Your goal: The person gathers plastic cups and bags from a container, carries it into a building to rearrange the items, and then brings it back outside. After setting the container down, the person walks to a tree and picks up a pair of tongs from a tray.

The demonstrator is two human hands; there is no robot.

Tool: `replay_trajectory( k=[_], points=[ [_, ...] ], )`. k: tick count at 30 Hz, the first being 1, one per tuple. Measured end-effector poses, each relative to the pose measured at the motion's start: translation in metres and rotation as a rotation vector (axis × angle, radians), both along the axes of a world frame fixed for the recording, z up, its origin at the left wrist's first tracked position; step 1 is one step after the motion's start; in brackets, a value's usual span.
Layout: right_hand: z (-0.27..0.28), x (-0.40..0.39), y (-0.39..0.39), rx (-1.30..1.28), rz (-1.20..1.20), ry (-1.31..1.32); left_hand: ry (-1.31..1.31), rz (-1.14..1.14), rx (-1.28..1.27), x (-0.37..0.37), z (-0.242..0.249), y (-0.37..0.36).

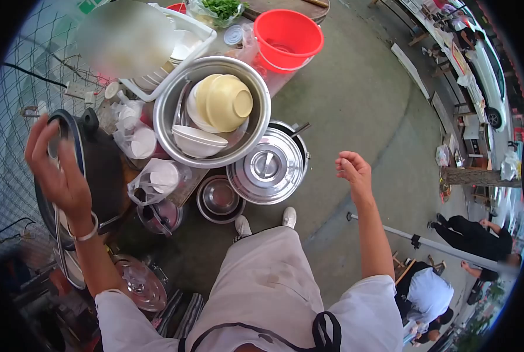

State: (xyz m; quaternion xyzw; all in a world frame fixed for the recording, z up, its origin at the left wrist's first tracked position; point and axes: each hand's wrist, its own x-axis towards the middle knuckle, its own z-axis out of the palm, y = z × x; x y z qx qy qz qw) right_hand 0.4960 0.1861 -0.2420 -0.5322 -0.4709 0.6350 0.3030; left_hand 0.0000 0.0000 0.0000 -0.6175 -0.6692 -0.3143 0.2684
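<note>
From here I see my left hand (59, 167) raised over the dark pot (106, 182), fingers apart, though whether it touches the rim I can't tell. My right hand (355, 170) hangs over the floor, its thumb and fingertips drawn together. Between them, yellow bowls (224, 102) and white bowls (198, 142) sit in the steel basin (260, 126), beside the lidded pot (268, 166).

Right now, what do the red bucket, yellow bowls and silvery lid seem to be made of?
Red bucket: glossy, likely plastic, from its even colour and rounded rim.
Yellow bowls: smooth melamine or ceramic; their soft sheen fits either.
Silvery lid: polished metal, likely stainless steel, from its bright reflections.
</note>
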Motion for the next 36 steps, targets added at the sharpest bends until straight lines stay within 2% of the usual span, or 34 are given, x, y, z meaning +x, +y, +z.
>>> replay_trajectory(
  k=[2, 3, 4, 6, 7, 8, 11, 13, 15, 17, 19, 21, 23, 26, 28, 30, 34, 36],
  points=[
    [-0.032, -0.02, -0.002, -0.041, -0.069, 0.08, -0.075, -0.151, 0.171, 0.048, -0.024, -0.035],
    [-0.054, 0.051, -0.035, -0.228, -0.082, -0.002, -0.234, -0.324, -0.037, 0.126, -0.046, -0.034],
    [-0.076, 0.056, -0.024, -0.248, -0.084, -0.003, -0.315, -0.414, -0.149, 0.158, -0.072, -0.029],
    [-0.12, 0.06, 0.006, -0.292, -0.086, 0.015, -0.502, -0.438, -0.343, 0.212, -0.139, -0.011],
    [-0.138, 0.075, 0.009, -0.344, -0.086, 0.013, -0.632, -0.447, -0.367, 0.239, -0.174, -0.007],
    [-0.155, 0.094, 0.014, -0.39, -0.078, 0.008, -0.649, -0.429, -0.4, 0.264, -0.203, -0.003],
    [-0.203, 0.159, 0.052, -0.542, -0.024, -0.005, -0.689, -0.223, -0.514, 0.334, -0.257, 0.017],
    [-0.245, 0.2, 0.096, -0.526, 0.112, -0.141, -0.845, -0.008, -0.518, 0.383, -0.273, 0.042],
    [-0.255, 0.217, 0.145, -0.521, 0.198, -0.227, -0.992, 0.179, -0.538, 0.425, -0.277, 0.067],
    [-0.241, 0.211, 0.194, -0.521, 0.278, -0.266, -1.016, 0.295, -0.487, 0.457, -0.263, 0.094],
    [-0.224, 0.197, 0.238, -0.503, 0.37, -0.283, -1.017, 0.373, -0.436, 0.477, -0.246, 0.106],
    [-0.216, 0.177, 0.275, -0.46, 0.475, -0.328, -1.144, 0.479, -0.368, 0.492, -0.233, 0.11],
    [-0.215, 0.153, 0.304, -0.439, 0.546, -0.334, -1.253, 0.579, -0.28, 0.506, -0.244, 0.112],
    [-0.243, 0.109, 0.343, -0.394, 0.685, -0.376, -1.203, 0.611, -0.123, 0.516, -0.288, 0.133],
    [-0.269, 0.098, 0.374, -0.387, 0.795, -0.462, -1.193, 0.737, -0.085, 0.532, -0.316, 0.144],
    [-0.31, 0.053, 0.399, -0.385, 0.902, -0.494, -1.189, 0.881, 0.016, 0.547, -0.34, 0.167],
    [-0.369, -0.021, 0.434, -0.079, 1.376, -0.551, -1.215, 1.137, 0.189, 0.614, -0.396, 0.23],
    [-0.395, -0.037, 0.449, 0.122, 1.637, -0.576, -1.413, 1.142, 0.291, 0.645, -0.423, 0.273]
  ],
)
